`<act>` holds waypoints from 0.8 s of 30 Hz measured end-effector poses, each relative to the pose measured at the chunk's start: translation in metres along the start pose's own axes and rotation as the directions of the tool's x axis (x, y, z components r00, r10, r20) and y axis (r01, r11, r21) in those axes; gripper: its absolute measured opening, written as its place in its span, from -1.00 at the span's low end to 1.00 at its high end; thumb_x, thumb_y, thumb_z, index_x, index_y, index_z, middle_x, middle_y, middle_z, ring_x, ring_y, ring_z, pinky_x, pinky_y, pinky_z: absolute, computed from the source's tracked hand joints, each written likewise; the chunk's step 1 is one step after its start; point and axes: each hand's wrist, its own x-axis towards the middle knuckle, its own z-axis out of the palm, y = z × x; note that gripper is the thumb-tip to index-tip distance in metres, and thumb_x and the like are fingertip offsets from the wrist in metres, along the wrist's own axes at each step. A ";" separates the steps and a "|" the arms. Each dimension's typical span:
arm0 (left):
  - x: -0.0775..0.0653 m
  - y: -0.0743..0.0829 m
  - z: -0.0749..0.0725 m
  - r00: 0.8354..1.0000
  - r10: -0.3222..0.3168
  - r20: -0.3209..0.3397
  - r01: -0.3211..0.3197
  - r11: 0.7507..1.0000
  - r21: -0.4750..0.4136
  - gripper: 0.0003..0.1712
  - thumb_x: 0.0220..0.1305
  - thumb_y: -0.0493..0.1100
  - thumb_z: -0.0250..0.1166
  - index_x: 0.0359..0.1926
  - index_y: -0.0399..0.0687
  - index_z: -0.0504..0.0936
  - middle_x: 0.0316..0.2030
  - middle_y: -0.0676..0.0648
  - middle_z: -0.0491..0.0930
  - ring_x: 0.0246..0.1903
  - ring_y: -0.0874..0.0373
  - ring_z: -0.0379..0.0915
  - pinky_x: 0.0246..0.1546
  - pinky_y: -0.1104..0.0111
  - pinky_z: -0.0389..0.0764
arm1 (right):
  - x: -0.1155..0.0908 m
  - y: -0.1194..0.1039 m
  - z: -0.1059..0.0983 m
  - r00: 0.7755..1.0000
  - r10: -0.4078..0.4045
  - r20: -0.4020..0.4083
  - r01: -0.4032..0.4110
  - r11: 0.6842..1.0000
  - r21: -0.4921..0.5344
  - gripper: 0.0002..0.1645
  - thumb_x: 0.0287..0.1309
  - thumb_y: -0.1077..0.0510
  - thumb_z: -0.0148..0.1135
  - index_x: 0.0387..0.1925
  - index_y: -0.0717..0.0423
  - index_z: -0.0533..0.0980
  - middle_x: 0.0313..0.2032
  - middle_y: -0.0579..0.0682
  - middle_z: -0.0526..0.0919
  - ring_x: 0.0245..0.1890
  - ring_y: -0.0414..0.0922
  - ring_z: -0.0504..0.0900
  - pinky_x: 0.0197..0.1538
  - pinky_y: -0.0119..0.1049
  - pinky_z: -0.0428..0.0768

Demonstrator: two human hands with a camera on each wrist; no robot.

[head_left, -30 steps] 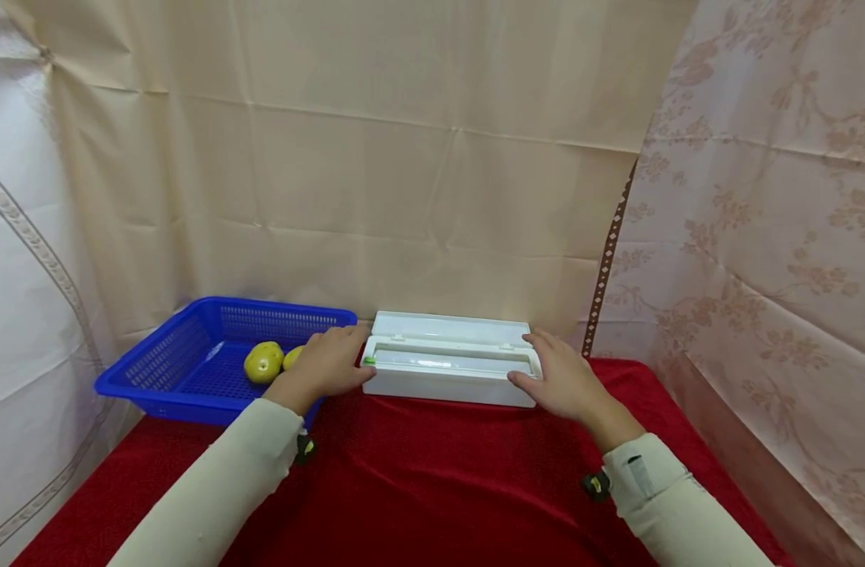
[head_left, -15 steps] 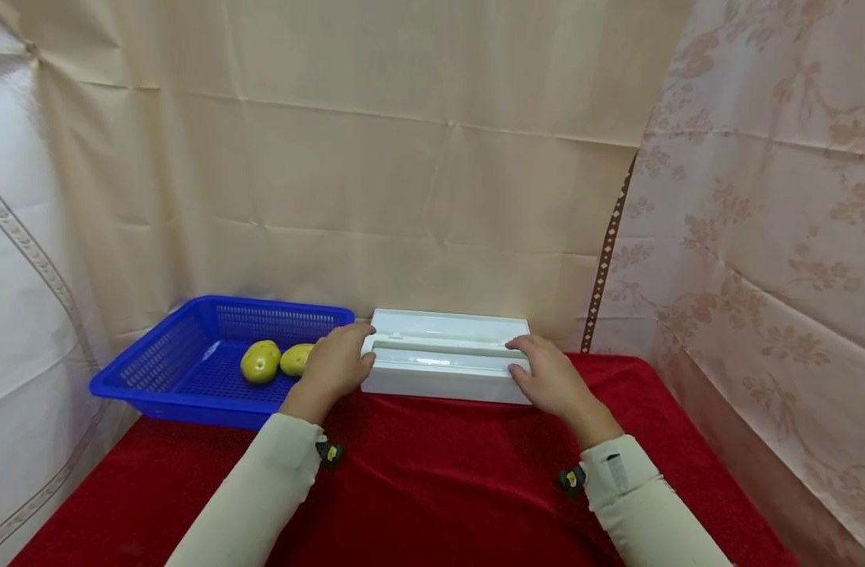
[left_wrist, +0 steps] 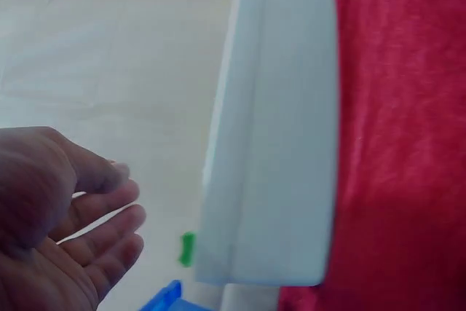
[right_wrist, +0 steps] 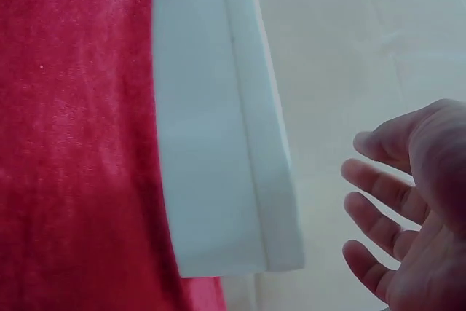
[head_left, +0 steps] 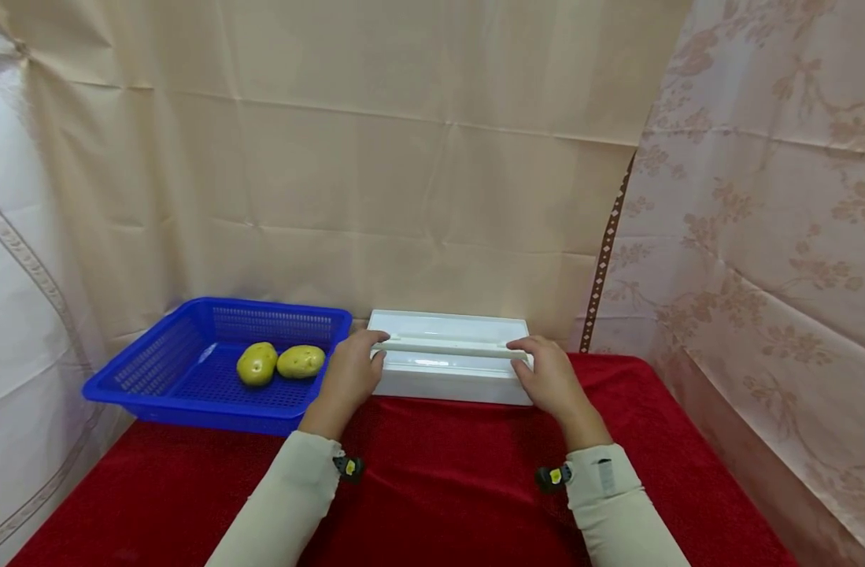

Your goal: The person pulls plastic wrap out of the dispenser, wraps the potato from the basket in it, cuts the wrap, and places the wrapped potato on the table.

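A long white box (head_left: 449,386) with its hinged lid (head_left: 449,323) raised at the back stands on the red cloth, and a glossy white surface shows inside it. It looks like a cling film dispenser. My left hand (head_left: 350,378) hovers over its left end, thumb toward me and fingers toward the back. Over the right end hovers my right hand (head_left: 551,382) in a mirrored pose. In the left wrist view the loosely bent fingers (left_wrist: 116,216) stand apart from the box; the right wrist view shows fingers (right_wrist: 375,216) likewise bent, with nothing visible between them.
To the left, a blue plastic basket (head_left: 184,413) holds two potatoes, a rounder potato (head_left: 257,364) and a longer potato (head_left: 301,361). A beige curtain (head_left: 347,173) hangs close behind the box. Red cloth (head_left: 446,480) covers the table in front.
Both hands have moved inward from the ends of the box to over its top. The left hand no longer hides the longer potato. The basket has not visibly been moved.
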 end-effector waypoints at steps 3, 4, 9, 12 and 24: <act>-0.002 -0.005 0.011 1.000 0.012 -0.007 -0.012 1.000 0.001 -0.67 0.32 -0.30 0.33 0.09 -0.15 0.72 0.07 -0.22 0.72 0.13 -0.17 0.63 0.18 0.00 0.58 | -0.003 0.003 0.005 0.999 0.032 0.003 -0.032 0.999 0.004 -0.67 0.25 0.27 0.29 0.04 0.17 0.69 0.11 0.24 0.68 0.19 0.27 0.58 0.30 0.19 0.45; -0.003 -0.007 0.014 1.000 0.016 -0.006 -0.016 1.000 0.004 -0.68 0.32 -0.31 0.33 0.09 -0.15 0.72 0.06 -0.21 0.72 0.12 -0.16 0.63 0.18 0.01 0.58 | -0.004 0.005 0.007 0.999 0.036 0.007 -0.036 0.999 0.004 -0.68 0.26 0.27 0.29 0.04 0.18 0.69 0.12 0.24 0.68 0.19 0.27 0.57 0.30 0.18 0.45; -0.003 -0.014 0.023 0.998 0.062 0.014 -0.062 0.997 0.037 -0.69 0.33 -0.31 0.32 0.08 -0.15 0.74 0.03 -0.21 0.74 0.10 -0.16 0.63 0.19 0.01 0.58 | -0.005 0.009 0.015 1.000 0.021 0.011 -0.021 1.000 0.006 -0.69 0.26 0.30 0.27 0.03 0.19 0.70 0.10 0.23 0.69 0.14 0.25 0.57 0.26 0.16 0.46; -0.003 -0.018 0.025 0.995 0.102 0.005 -0.102 0.992 0.072 -0.69 0.31 -0.32 0.34 0.06 -0.14 0.76 0.00 -0.20 0.76 0.07 -0.17 0.65 0.16 -0.01 0.59 | -0.006 0.009 0.017 1.000 0.015 0.004 -0.015 1.000 0.002 -0.69 0.24 0.31 0.28 0.01 0.20 0.70 0.09 0.23 0.70 0.11 0.26 0.57 0.24 0.16 0.47; -0.007 -0.021 0.029 0.989 0.145 0.007 -0.144 0.978 0.153 -0.75 0.24 -0.33 0.33 -0.10 -0.10 0.83 -0.10 -0.15 0.80 0.01 -0.15 0.68 0.11 0.01 0.61 | -0.012 0.009 0.022 1.000 0.015 0.028 -0.012 0.992 -0.122 -0.72 0.26 0.26 0.29 -0.03 0.14 0.74 0.06 0.19 0.73 0.08 0.25 0.61 0.11 0.23 0.54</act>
